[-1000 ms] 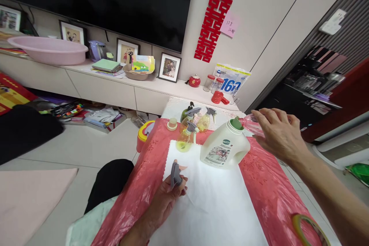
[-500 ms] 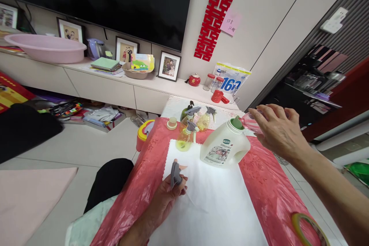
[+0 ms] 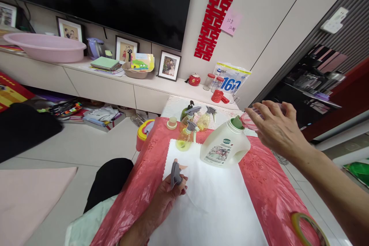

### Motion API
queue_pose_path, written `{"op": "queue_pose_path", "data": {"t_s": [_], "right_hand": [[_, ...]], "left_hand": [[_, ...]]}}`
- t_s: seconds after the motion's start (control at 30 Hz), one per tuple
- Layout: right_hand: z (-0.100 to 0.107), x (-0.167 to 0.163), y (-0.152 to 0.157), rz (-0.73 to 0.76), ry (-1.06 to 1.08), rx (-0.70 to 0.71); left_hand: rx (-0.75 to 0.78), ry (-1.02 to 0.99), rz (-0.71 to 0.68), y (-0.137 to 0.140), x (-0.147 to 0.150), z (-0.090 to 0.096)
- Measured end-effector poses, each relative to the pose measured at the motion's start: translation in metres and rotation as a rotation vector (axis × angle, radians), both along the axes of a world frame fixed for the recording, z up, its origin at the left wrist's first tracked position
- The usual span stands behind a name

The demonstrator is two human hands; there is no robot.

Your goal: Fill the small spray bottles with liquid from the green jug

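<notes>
My left hand (image 3: 171,192) is closed around a grey trigger spray head (image 3: 175,175), whose thin clear dip tube trails down to the right over the white sheet (image 3: 219,207). On the right, my right hand (image 3: 273,123) grips a clear pink bottle (image 3: 249,120), tilted so that its mouth meets the green spout (image 3: 236,122) of a large cream jug (image 3: 226,144). My fingers hide much of the bottle. The jug stands upright on the sheet. Left of it are several spray bottles, the nearest one (image 3: 184,141) holding yellowish liquid.
A red plastic cover (image 3: 144,177) lies over the table under the sheet. A small round cap (image 3: 172,123) sits near the left edge, and a roll of tape (image 3: 296,223) is at the lower right. Behind runs a white cabinet (image 3: 112,88) with picture frames and a pink basin (image 3: 46,48).
My right hand has raised the base of the pink bottle slightly, its mouth still at the jug's spout. My left hand and the spray head have stayed put.
</notes>
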State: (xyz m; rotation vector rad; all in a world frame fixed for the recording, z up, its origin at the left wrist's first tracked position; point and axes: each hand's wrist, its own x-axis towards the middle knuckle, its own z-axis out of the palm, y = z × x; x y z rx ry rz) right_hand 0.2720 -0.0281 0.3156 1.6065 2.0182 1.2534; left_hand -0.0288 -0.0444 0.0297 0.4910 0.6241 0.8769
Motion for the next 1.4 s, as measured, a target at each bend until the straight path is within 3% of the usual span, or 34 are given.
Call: {"op": "queue_pose_path", "data": {"t_s": [0.53, 0.97, 1.07, 1.23, 1.33, 1.4], "right_hand": [[0.006, -0.008, 0.003, 0.151, -0.166, 0.097], [0.005, -0.008, -0.004, 0.153, -0.235, 0.14], [0.003, -0.001, -0.008, 0.089, -0.143, 0.158], [-0.001, 0.015, -0.039, -0.006, 0.23, 0.254], [-0.023, 0.011, -0.068, 0.094, 0.527, 0.141], [-0.051, 0.0, -0.088, 0.138, 0.71, 0.005]], "left_hand": [[-0.013, -0.01, -0.005, -0.001, 0.001, 0.001], [0.037, 0.004, -0.004, 0.0, 0.001, -0.005], [0.036, 0.003, -0.001, -0.001, 0.001, -0.006], [0.016, -0.043, 0.009, -0.001, 0.002, -0.004], [-0.062, -0.081, 0.054, 0.0, 0.001, 0.006], [-0.102, -0.128, 0.103, 0.001, -0.002, 0.018]]}}
